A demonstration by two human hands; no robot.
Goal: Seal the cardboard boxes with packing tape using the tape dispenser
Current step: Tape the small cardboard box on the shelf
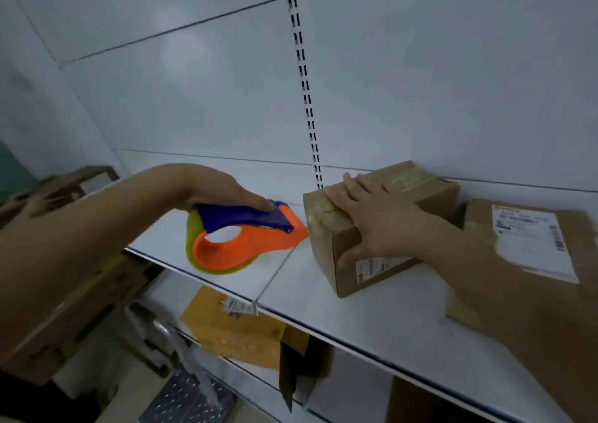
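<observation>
1. Head view: left hand (223, 191) is gripping the tape dispenser (246, 235), nose touching the small cardboard box (382, 225) end, likely to start the strip.
2. Right hand (372, 219) is pressing flat, fingers spread, steadying the box on the shelf (356, 319).

Two hands are showing on the white shelf: the left hand (223, 189) at nine o'clock and the right hand (375, 225) at three o'clock. One tape dispenser (246, 238), orange and blue, is sitting dead centre, and two cardboard boxes are sitting on that shelf (372, 319), the small box (382, 225) just right of centre and the labelled box (530, 244) out at three o'clock. Below, one yellow box (233, 329) is lying at six o'clock, and further brown cartons are blurring together at eight o'clock, too smeared for counting.
</observation>
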